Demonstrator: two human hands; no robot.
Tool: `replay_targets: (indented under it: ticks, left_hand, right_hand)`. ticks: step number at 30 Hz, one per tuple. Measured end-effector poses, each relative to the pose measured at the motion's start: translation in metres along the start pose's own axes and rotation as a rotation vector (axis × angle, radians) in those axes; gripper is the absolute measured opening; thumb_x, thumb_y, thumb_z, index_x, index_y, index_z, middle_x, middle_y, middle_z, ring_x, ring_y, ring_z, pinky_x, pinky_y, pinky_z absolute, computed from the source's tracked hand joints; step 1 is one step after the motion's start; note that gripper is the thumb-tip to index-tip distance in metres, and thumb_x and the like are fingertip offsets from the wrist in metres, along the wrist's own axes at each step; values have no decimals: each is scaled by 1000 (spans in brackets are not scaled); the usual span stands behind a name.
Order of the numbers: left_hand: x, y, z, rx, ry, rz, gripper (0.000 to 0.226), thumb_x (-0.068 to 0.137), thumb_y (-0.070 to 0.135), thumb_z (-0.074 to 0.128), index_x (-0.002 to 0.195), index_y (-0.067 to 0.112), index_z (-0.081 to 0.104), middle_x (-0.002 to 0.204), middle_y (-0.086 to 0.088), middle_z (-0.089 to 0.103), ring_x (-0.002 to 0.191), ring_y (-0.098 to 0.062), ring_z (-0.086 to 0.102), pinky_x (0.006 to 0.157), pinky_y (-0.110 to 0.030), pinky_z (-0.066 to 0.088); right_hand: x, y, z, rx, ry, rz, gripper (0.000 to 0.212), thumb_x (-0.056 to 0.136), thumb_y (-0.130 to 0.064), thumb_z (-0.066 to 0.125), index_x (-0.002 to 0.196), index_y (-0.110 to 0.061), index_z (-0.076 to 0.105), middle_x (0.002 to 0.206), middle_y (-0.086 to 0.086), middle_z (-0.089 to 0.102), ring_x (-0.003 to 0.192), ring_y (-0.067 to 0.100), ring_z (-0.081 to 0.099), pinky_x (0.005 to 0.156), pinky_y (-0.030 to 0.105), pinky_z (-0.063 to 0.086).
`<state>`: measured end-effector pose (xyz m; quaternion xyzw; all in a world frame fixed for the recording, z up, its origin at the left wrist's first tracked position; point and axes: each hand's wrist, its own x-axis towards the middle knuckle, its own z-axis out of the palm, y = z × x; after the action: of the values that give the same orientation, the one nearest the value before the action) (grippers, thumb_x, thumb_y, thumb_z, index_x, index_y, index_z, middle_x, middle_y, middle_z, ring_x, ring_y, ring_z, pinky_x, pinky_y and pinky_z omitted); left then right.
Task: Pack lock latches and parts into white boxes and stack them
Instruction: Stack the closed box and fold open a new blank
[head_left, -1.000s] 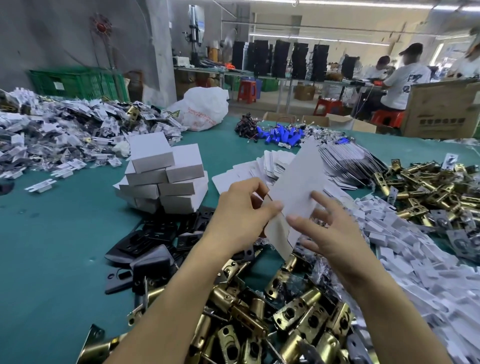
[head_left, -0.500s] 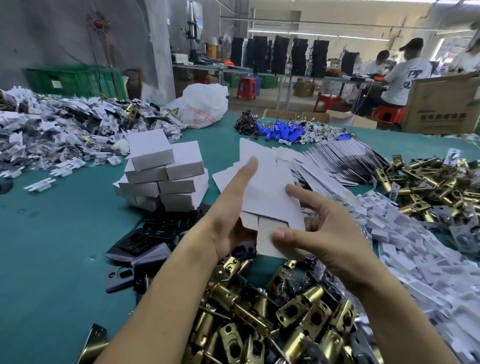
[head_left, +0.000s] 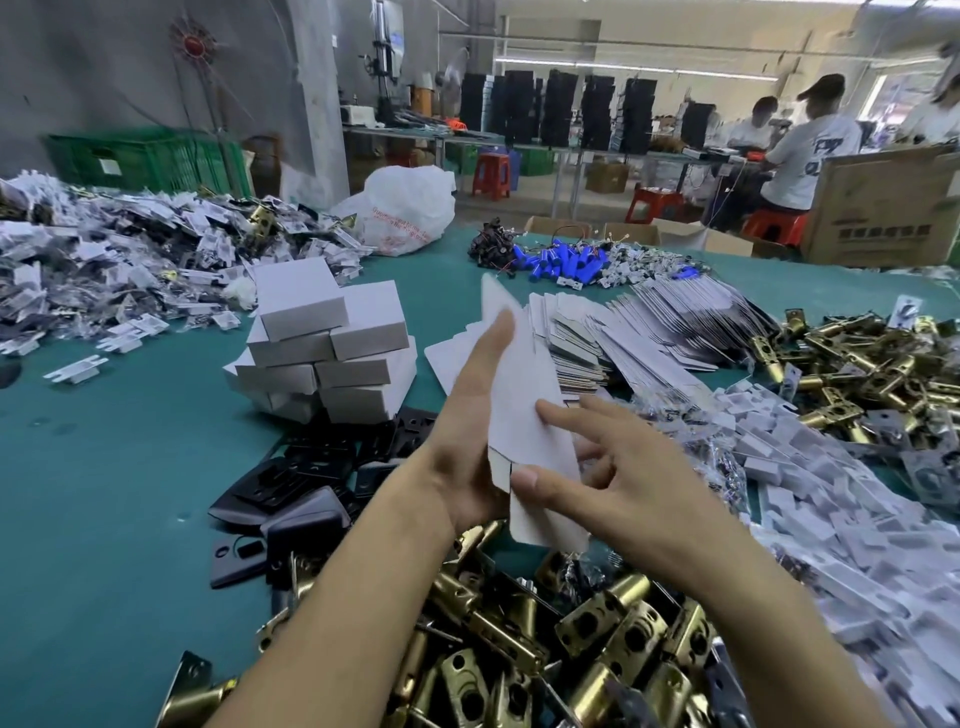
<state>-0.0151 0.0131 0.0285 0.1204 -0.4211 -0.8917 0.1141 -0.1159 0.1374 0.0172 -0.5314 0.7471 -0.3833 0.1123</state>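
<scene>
A flat white box blank (head_left: 524, 410) stands almost on edge above the table, between my two hands. My left hand (head_left: 467, 431) lies against its left face with straight fingers. My right hand (head_left: 602, 467) pinches its lower right part between thumb and fingers. A stack of closed white boxes (head_left: 327, 343) stands to the left. Brass lock latches (head_left: 545, 634) lie heaped under my forearms, and another brass pile (head_left: 872, 364) lies at the right. Flat box blanks (head_left: 649, 327) are fanned out behind my hands.
Black plates (head_left: 291, 493) lie left of my arms. White plastic parts (head_left: 831, 493) spread along the right. Bagged parts (head_left: 130, 260) heap at far left. Blue cylinders (head_left: 561, 260) and a white bag (head_left: 405, 208) sit at the back. People work beyond a cardboard carton (head_left: 883, 208).
The box blank has turned from lying flat toward me to standing nearly on edge. My left hand's fingers have straightened along its left face. My right hand has shifted lower on it.
</scene>
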Motion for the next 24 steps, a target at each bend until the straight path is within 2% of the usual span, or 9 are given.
replay_targets:
  ticks: [2,5,6,9,11,13,16,20,24]
  left_hand:
    - [0,-3,7,75,64,-40,88,82,81,47,121,5,71,109,-20,73,98,-33,70,90,-43,56]
    - [0,-4,10,104,124,-20,92,83,83,43,134,9,60,117,-19,71,107,-33,68,103,-50,47]
    - [1,-2,9,88,139,-1,89,84,83,41,129,11,64,116,-17,72,107,-33,69,100,-51,51]
    - [1,2,3,7,158,0,79,87,79,41,97,11,81,102,-18,76,89,-30,75,70,-38,61]
    - [2,1,3,-36,166,-24,81,87,77,41,97,8,80,98,-19,76,81,-30,76,61,-35,60]
    - [2,1,4,-64,181,-30,82,88,79,38,108,9,73,95,-17,76,79,-30,76,59,-36,61]
    - [3,1,6,-74,192,-30,82,87,81,32,112,13,70,95,-13,77,77,-26,76,65,-35,61]
    - [5,-5,10,-58,169,-24,82,87,79,37,71,12,82,83,-11,77,70,-21,76,53,-32,59]
    - [5,-1,7,-107,159,-43,90,84,83,35,67,8,80,82,-16,76,67,-26,75,55,-33,60]
  right_hand:
    - [-2,-2,2,-157,44,-25,84,64,-87,52,138,-47,48,141,-23,31,93,-33,43,81,12,40]
    - [-2,-1,6,-267,90,-95,83,66,-94,36,138,-53,38,142,-21,30,88,-21,51,83,27,46]
    - [-2,0,7,-243,104,-125,78,70,-91,38,138,-52,38,141,-18,33,91,-10,56,84,32,52]
    - [0,-1,8,-190,222,-223,62,85,-73,48,137,-40,48,134,-9,44,94,7,58,79,42,56]
    - [-1,-3,5,-206,280,-321,54,90,-59,53,135,-29,54,131,-5,50,101,12,59,81,40,56]
    - [-2,-5,1,-208,259,-420,49,89,-46,59,134,-27,56,134,-6,51,106,14,60,84,31,53]
    - [-3,-6,-2,-234,194,-470,55,83,-31,67,136,-28,55,140,-9,49,96,16,65,82,25,51]
    - [-2,-6,2,-255,160,-475,64,78,-15,65,139,-26,53,142,-5,48,98,-5,44,74,18,46]
    - [-1,-5,9,-265,217,-532,70,76,1,67,140,-25,49,143,0,50,102,11,57,75,26,55]
